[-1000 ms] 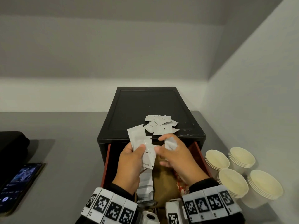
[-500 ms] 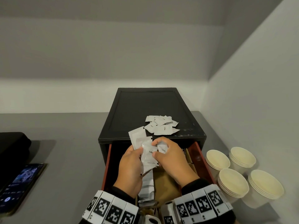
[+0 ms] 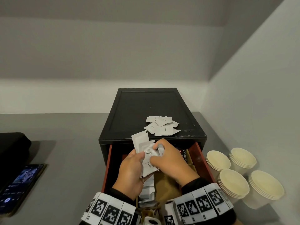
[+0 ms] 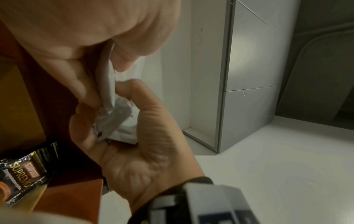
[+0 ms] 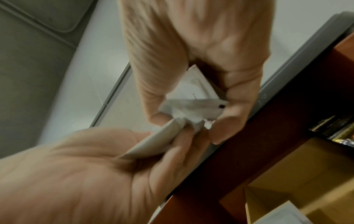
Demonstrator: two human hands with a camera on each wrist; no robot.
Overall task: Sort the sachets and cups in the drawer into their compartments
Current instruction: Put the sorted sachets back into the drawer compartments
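Over the open drawer (image 3: 200, 158) of the black box (image 3: 146, 108), my left hand (image 3: 138, 161) grips a fanned bundle of white coffee sachets (image 3: 142, 143). My right hand (image 3: 155, 153) meets it and pinches a white sachet (image 3: 160, 149) against the bundle. In the left wrist view the left hand (image 4: 122, 109) curls round the sachets (image 4: 116, 119). In the right wrist view the right hand (image 5: 184, 136) pinches a sachet edge (image 5: 153, 144). A loose sachet pile (image 3: 162, 127) lies on the box top. Several stacks of paper cups (image 3: 233, 182) stand to the right.
The drawer holds brown dividers (image 3: 165, 184), more white sachets (image 3: 146, 190) and dark sachets (image 3: 183, 153); a black Kopiko sachet (image 4: 23, 171) shows below my left hand. A phone (image 3: 21, 182) and a black case (image 3: 13, 146) lie far left. A wall (image 3: 259, 95) stands close on the right.
My right hand has moved left and brought its small sachet up against the bundle in my left hand. The left hand has stayed over the drawer.
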